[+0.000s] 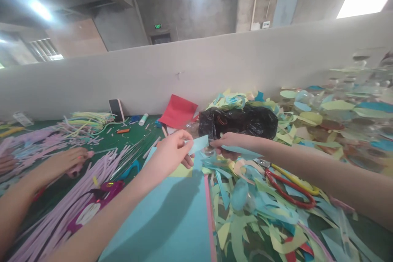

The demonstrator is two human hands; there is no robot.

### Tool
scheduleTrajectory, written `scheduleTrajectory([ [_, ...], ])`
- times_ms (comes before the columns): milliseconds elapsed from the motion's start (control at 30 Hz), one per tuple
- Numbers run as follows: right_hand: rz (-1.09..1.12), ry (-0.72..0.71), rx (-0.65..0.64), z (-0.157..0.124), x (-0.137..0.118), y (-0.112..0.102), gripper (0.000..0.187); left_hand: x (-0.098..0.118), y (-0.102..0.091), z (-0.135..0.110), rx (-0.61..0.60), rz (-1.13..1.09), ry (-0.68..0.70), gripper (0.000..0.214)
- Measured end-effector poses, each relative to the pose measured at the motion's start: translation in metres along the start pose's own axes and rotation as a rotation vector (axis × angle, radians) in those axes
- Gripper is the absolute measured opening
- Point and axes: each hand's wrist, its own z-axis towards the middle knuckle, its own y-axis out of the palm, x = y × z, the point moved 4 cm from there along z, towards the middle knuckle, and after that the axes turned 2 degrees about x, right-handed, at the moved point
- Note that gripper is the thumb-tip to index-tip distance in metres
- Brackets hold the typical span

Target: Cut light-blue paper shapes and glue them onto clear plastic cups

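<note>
My left hand (179, 147) pinches a small piece of light blue paper (200, 144) between thumb and fingers. Just right of it, my right hand (225, 145) has its fingers closed near the paper's edge; what they hold is hidden. A blue paper strip (242, 151) shows under that palm, and I cannot tell whether it is gripped. Below both hands lie large light blue sheets (172, 213) with a yellow piece (181, 171) on top. Scissors with red and yellow handles (290, 188) rest on the scraps under my right forearm.
A black plastic bag (245, 120) bulges with cut paper. Scraps (260, 221) cover the right side, with clear plastic items behind. A co-worker's hand (73, 159) reaches in at left, near purple pipe cleaners (104, 176). A purple device (95, 204), red paper (178, 111) and phone (116, 109) are also there.
</note>
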Motion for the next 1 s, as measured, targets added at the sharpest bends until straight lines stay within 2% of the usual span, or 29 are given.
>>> scheduleTrajectory([
  [67,0.036,-0.004,-0.025,-0.011,0.003,-0.002,0.042,0.01,0.007,-0.013,0.067,0.17,0.104,0.009],
  [167,0.05,0.026,0.026,-0.032,0.007,-0.01,0.045,0.017,0.011,-0.027,0.208,0.396,0.205,0.01],
  [233,0.063,0.048,0.058,-0.049,0.012,-0.017,0.047,0.012,0.012,-0.028,0.227,0.519,0.217,0.013],
  [333,0.102,0.031,0.035,-0.072,0.024,-0.03,0.048,-0.008,0.015,-0.021,0.179,0.67,0.223,0.02],
  [433,0.09,0.034,0.03,-0.092,0.044,-0.042,0.049,-0.018,0.023,-0.022,0.28,0.78,0.382,0.03],
  [467,0.071,0.037,0.041,-0.098,0.052,-0.046,0.049,-0.017,0.03,-0.025,0.274,0.782,0.438,0.033],
  [533,0.028,0.028,0.059,-0.108,0.066,-0.05,0.049,-0.013,0.05,-0.035,0.149,0.727,0.52,0.037],
  [633,-0.026,0.0,0.076,-0.118,0.08,-0.048,0.049,0.0,0.089,-0.052,-0.191,0.642,0.635,0.042],
  [700,-0.051,0.016,0.095,-0.123,0.087,-0.043,0.049,0.007,0.111,-0.06,-0.329,0.628,0.714,0.044],
  [767,-0.067,0.034,0.134,-0.126,0.09,-0.038,0.05,0.009,0.124,-0.06,-0.368,0.598,0.749,0.045],
  [833,-0.076,0.037,0.167,-0.128,0.091,-0.034,0.05,0.007,0.13,-0.057,-0.35,0.56,0.743,0.043],
  [1000,-0.062,0.082,0.158,-0.13,0.093,-0.027,0.049,0.0,0.126,-0.047,-0.368,0.435,0.649,0.037],
])
